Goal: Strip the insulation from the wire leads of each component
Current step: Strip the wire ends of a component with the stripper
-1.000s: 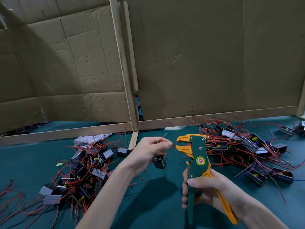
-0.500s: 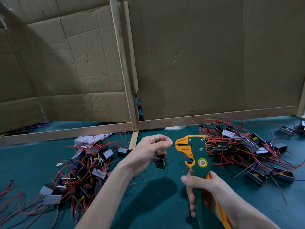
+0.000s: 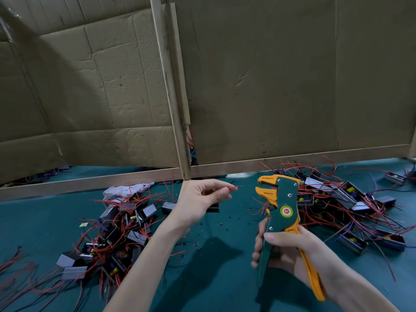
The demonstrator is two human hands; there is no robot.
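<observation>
1. Head view: the left hand point(image 3: 200, 199) sits just below centre, thumb and forefinger pinching a thin red insulated wire lead point(image 3: 231, 188) whose tip pokes out toward 3 o'clock.
2. A small black box-shaped component point(image 3: 212, 209) shows just under that hand, at its 5 o'clock, mostly hidden by the fingers.
3. Down at 5 o'clock, the right hand point(image 3: 290, 251) is wrapped round the handles of a green-and-orange plastic wire stripper point(image 3: 284, 208). Its jaws stand apart and face 9 o'clock, near the wire tip but clear of it.
4. On the teal table cover point(image 3: 225, 278), one heap of black components with red leads point(image 3: 121, 226) lies at 8 o'clock, and a second heap point(image 3: 342, 199) lies at 3 o'clock.
5. A brown cardboard wall point(image 3: 270, 75) fills 12 o'clock.
</observation>
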